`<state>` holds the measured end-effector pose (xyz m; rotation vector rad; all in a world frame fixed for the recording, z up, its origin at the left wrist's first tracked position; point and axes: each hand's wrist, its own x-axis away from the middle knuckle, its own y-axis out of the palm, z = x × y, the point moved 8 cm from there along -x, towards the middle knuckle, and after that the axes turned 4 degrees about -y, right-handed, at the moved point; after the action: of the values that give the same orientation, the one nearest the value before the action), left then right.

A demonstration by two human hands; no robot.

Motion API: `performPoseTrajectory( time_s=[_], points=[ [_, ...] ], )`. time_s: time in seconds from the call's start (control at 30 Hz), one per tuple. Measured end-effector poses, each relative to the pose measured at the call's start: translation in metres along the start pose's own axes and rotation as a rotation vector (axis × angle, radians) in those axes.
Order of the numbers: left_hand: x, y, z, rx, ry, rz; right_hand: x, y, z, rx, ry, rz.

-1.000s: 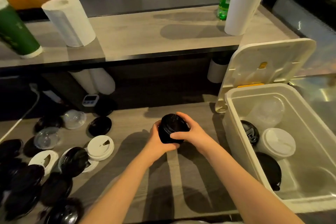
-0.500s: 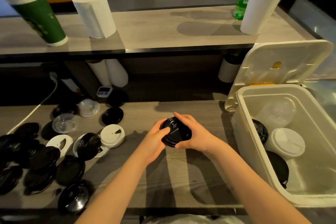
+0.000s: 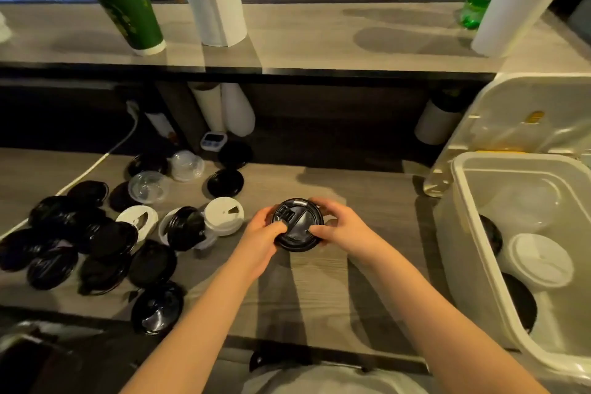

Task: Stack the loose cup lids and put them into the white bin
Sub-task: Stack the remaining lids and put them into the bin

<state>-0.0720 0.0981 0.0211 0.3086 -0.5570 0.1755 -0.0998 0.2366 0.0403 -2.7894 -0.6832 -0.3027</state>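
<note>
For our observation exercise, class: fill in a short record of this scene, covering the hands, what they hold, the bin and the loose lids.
held item: black lid, top face up, over the table
left hand: grips its left edge
right hand: grips its right edge
white bin: at right, cover open, holds a white lid and black lids
loose lids: black, white and clear, scattered on the table at left

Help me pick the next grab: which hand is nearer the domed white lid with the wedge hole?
Left. The left hand, gripping the black lids, is just right of the white lid; the right hand grips their other side, farther right.
</note>
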Motion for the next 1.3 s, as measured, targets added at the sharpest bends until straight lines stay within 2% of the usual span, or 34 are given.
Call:
performPoseTrajectory(
  time_s=[0.1, 0.23, 0.4, 0.47, 0.53, 0.63, 0.73, 0.8, 0.87, 1.0, 1.2, 1.3],
  points=[
    [0.004, -0.037, 0.005, 0.034, -0.043, 0.029, -0.014, 0.036, -0.011, 0.016, -0.009, -0.090],
    [0.009, -0.087, 0.018, 0.048, -0.082, -0.015, -0.032, 0.084, -0.029, 0.004, 0.000, -0.170],
    [0.010, -0.161, 0.057, 0.063, 0.048, 0.088, -0.069, 0.132, -0.047, -0.164, 0.034, -0.108],
    [0.010, -0.194, 0.072, 0.108, 0.110, 0.164, -0.091, 0.142, -0.049, 0.050, 0.000, -0.023],
    [0.009, -0.224, 0.084, 0.124, 0.155, 0.233, -0.108, 0.159, -0.057, 0.442, -0.088, -0.028],
    [0.006, -0.260, 0.095, 0.129, 0.186, 0.312, -0.125, 0.202, -0.070, 0.774, -0.255, -0.206],
    [0.005, -0.280, 0.100, 0.151, 0.191, 0.341, -0.136, 0.235, -0.069, 1.060, -0.305, -0.389],
    [0.004, -0.289, 0.099, 0.183, 0.187, 0.351, -0.138, 0.249, -0.069, 1.240, -0.361, -0.446],
    [0.003, -0.295, 0.097, 0.197, 0.181, 0.356, -0.138, 0.255, -0.074, 1.321, -0.434, -0.432],
    [-0.003, -0.300, 0.094, 0.196, 0.170, 0.351, -0.137, 0.241, -0.074, 1.120, -0.396, -0.395],
    [-0.014, -0.284, 0.088, 0.153, 0.143, 0.275, -0.124, 0.194, -0.098, 0.729, -0.296, -0.209],
    [-0.018, -0.269, 0.085, 0.144, 0.128, 0.219, -0.123, 0.174, -0.102, 0.340, -0.192, -0.093]
  ],
)
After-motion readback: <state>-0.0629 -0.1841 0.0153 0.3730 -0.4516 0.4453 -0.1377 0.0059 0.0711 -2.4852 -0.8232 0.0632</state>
